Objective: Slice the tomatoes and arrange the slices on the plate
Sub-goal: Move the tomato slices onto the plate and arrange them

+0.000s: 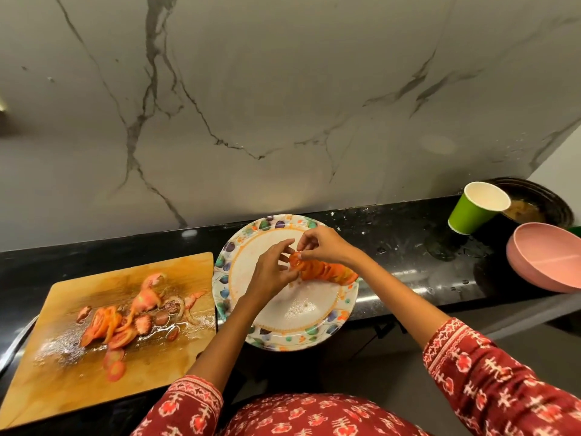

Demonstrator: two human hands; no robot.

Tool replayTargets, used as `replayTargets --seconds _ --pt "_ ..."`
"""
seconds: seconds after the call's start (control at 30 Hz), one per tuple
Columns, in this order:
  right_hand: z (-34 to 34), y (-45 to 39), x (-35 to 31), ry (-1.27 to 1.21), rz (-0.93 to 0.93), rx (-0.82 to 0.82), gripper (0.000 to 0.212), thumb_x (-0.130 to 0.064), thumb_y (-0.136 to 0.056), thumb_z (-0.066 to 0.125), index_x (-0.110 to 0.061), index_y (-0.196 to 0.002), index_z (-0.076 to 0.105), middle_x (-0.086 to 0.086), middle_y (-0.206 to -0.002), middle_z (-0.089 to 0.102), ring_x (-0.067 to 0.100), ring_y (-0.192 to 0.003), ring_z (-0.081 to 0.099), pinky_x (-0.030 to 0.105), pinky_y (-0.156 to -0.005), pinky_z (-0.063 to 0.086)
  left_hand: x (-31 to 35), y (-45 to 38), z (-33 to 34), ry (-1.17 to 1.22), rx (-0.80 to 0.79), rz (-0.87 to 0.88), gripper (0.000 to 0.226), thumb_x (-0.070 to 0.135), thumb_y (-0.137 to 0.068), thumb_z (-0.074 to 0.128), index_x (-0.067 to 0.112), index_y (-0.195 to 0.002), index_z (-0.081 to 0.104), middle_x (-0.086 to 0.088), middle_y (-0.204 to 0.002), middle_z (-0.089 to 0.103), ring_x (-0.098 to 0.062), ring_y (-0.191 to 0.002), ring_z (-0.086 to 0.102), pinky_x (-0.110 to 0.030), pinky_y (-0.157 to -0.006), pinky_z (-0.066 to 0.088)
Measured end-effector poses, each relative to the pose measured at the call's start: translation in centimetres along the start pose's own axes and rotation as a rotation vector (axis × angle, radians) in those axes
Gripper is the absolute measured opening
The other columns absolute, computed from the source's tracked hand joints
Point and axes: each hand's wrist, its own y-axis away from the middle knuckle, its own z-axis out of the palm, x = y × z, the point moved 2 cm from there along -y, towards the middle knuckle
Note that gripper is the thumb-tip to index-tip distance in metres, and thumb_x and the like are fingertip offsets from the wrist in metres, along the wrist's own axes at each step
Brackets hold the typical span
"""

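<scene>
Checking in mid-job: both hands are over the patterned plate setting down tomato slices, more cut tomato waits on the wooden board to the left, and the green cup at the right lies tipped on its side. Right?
Not quite. The head view shows the green cup standing upright. The rest holds: both hands, left and right, over the plate with tomato slices; more on the board.

Overlapping tomato slices (327, 272) line the floral plate (292, 338); more slices (107, 325) on board.

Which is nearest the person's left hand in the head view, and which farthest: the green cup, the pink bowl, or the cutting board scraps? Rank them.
From the left hand, over the plate:
1. Cutting board scraps, on its left.
2. Green cup, far right, by the wall.
3. Pink bowl, right edge, beyond the cup.
</scene>
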Motion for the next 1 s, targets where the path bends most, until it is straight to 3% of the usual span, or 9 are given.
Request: replayTargets --seconds 0.17,0.27,0.43,0.5,0.7,0.83,1.0 --pt "-0.4 -0.2 0.6 -0.010 0.090 0.056 0.005 -0.004 -0.080 0.070 -0.005 -0.084 0.068 0.003 -0.078 0.064 0.015 -0.075 0.064 0.033 -0.078 0.057 -0.6 0.0 0.6 -0.024 -0.011 -0.078 0.069 0.015 -0.074 0.076 0.014 -0.134 0.043 -0.003 -0.116 0.056 -0.012 -0.095 0.054 -0.021 -0.078 0.050" --pt "-0.3 -0.4 0.8 0.008 0.097 0.052 0.006 -0.004 -0.080 0.069 -0.001 -0.085 0.070 0.007 -0.082 0.068 0.014 -0.074 0.063 0.031 -0.077 0.057 -1.6 0.2 0.7 -0.064 -0.028 -0.159 0.064 0.001 -0.078 0.069 0.013 -0.135 0.041 -0.011 -0.116 0.059 -0.011 -0.091 0.053 -0.017 -0.077 0.046" --pt "1.4 -0.8 0.6 0.164 0.039 0.032 0.007 -0.008 -0.082 0.066 -0.004 -0.086 0.070 0.010 -0.085 0.069 0.010 -0.071 0.057 0.015 -0.060 0.046 -1.6 -0.2 0.4 -0.028 -0.063 -0.170 0.059 -0.004 -0.077 0.068 0.010 -0.130 0.047 -0.016 -0.106 0.066 -0.011 -0.081 0.060 -0.010 -0.068 0.048" --pt "1.8 -1.0 0.8 0.227 0.028 0.069 0.007 -0.010 -0.081 0.067 -0.004 -0.085 0.069 0.011 -0.085 0.068 0.012 -0.070 0.054 0.014 -0.057 0.041 -1.5 -0.2 0.4 -0.006 -0.075 -0.171 0.060 -0.002 -0.076 0.070 0.010 -0.130 0.048 -0.015 -0.107 0.066 -0.012 -0.083 0.060 -0.013 -0.071 0.049" --pt "1.3 -0.9 1.6 0.244 -0.011 0.100 0.015 -0.016 -0.087 0.063 -0.006 -0.093 0.072 0.008 -0.092 0.071 0.011 -0.077 0.057 0.019 -0.067 0.044 -1.5 0.1 0.5 -0.054 -0.081 -0.144 0.060 0.012 -0.072 0.077 0.010 -0.126 0.053 -0.013 -0.115 0.063 -0.016 -0.092 0.061 -0.021 -0.081 0.048" --pt "0.3 -0.5 2.2 0.203 0.008 0.154 0.024 -0.008 -0.088 0.054 -0.010 -0.109 0.067 0.004 -0.103 0.066 0.017 -0.079 0.058 0.026 -0.073 0.049 -0.9 0.4 1.6 -0.150 -0.079 -0.081 0.066 0.029 -0.069 0.080 0.012 -0.127 0.052 -0.009 -0.123 0.058 -0.020 -0.102 0.059 -0.023 -0.085 0.047" --pt "-0.2 0.0 2.7 0.152 0.035 0.193 0.027 -0.003 -0.089 0.051 -0.009 -0.111 0.064 0.005 -0.105 0.062 0.017 -0.081 0.058 0.030 -0.076 0.050 -0.6 0.1 2.0 -0.210 -0.032 -0.039 0.055 0.026 -0.077 0.074 0.012 -0.125 0.053 -0.009 -0.123 0.057 -0.020 -0.106 0.057 -0.029 -0.090 0.050"
